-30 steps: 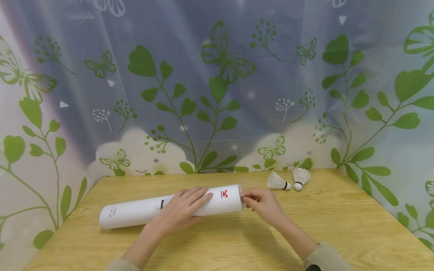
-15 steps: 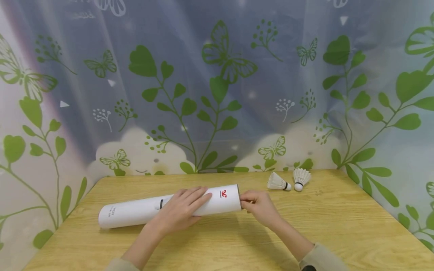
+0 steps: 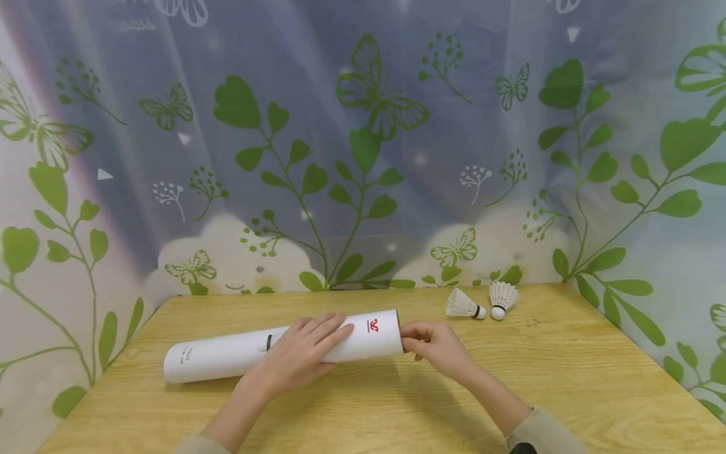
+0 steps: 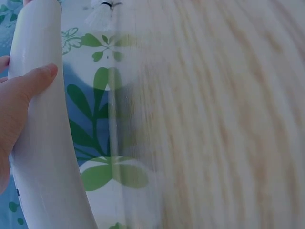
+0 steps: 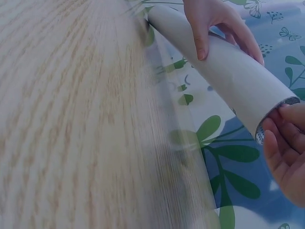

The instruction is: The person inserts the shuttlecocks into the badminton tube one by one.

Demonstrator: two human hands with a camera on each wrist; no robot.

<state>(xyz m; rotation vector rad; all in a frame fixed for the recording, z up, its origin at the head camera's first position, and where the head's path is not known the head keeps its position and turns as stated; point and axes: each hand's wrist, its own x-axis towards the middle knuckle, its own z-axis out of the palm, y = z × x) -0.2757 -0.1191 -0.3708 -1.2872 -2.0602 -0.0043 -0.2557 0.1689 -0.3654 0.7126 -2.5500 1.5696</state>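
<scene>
My left hand (image 3: 306, 350) lies over the middle of a white shuttlecock tube (image 3: 363, 334) with a red logo and grips it, thumb on the near side. In the left wrist view the thumb presses along the tube (image 4: 43, 129). At the tube's right end, my right hand (image 3: 437, 347) has its curled fingertips in the mouth, pinched together. The right wrist view shows that hand (image 5: 288, 152) at the dark-edged opening. What it pinches is hidden by the fingers and tube wall; white feathers showed there a second ago.
Two white feather shuttlecocks lie at the back right: one on its side (image 3: 462, 304), the other (image 3: 503, 296) with its cork toward me. The wooden table (image 3: 567, 378) backs onto a curtain (image 3: 397, 189) printed with leaves and butterflies.
The white feathery edge at the tube's mouth has gone from sight inside. My right hand has shifted slightly left, fingertips now in the opening. The left hand has stayed nearly still.
</scene>
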